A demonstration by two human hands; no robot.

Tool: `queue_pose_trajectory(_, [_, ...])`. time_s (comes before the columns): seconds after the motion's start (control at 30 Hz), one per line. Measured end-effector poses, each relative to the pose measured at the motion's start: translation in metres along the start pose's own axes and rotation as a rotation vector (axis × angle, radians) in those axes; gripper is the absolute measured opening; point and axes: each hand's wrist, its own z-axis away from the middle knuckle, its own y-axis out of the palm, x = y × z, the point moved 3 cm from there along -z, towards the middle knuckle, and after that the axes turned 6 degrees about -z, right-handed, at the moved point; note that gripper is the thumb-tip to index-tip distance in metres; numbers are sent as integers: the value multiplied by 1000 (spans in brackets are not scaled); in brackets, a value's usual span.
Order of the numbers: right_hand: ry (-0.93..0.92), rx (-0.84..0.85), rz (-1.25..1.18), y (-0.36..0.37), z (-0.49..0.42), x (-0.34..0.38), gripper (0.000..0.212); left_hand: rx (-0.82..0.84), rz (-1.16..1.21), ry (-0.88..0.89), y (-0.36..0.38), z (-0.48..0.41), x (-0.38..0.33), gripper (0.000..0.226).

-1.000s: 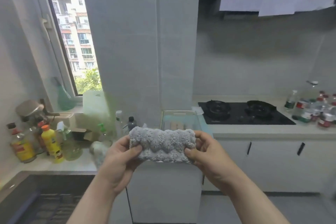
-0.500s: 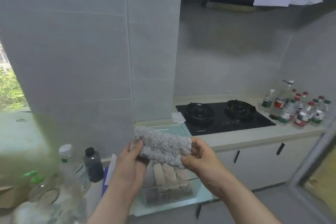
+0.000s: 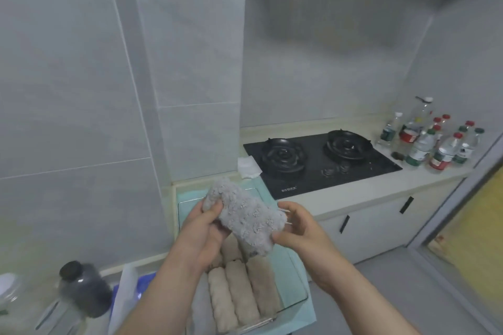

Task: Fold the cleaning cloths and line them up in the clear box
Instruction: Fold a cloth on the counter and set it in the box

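A folded grey fluffy cleaning cloth (image 3: pixel 243 215) is held between both hands above the clear box (image 3: pixel 298 294). My left hand (image 3: pixel 200 234) grips its upper left end, thumb on top. My right hand (image 3: pixel 299 228) pinches its lower right end. The cloth tilts down to the right. Inside the box, several folded beige cloths (image 3: pixel 239 288) lie side by side in a row. The box stands on a teal mat (image 3: pixel 295 261) at the counter's edge. My left forearm hides the box's left part.
A black two-burner gas hob (image 3: pixel 315 160) lies to the right, with a white rag (image 3: pixel 248 167) by its left corner. Several plastic bottles (image 3: pixel 432 141) stand at the far right. A dark-capped bottle (image 3: pixel 84 288) sits low left. A tiled pillar rises behind the box.
The view has moved closer to the counter and looks down more. The cloth has come lower over the box and tilted, its right end dropping. Both hands still hold it.
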Motion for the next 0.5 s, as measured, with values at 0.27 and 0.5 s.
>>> queue_pose_trajectory(0.27, [22, 307, 218, -7, -67, 14, 67, 118, -242, -85, 22, -42, 23, 32])
queue_pose_trajectory(0.5, [41, 256, 336, -6, -100, -13, 71, 40, -254, -105, 13, -59, 33, 33])
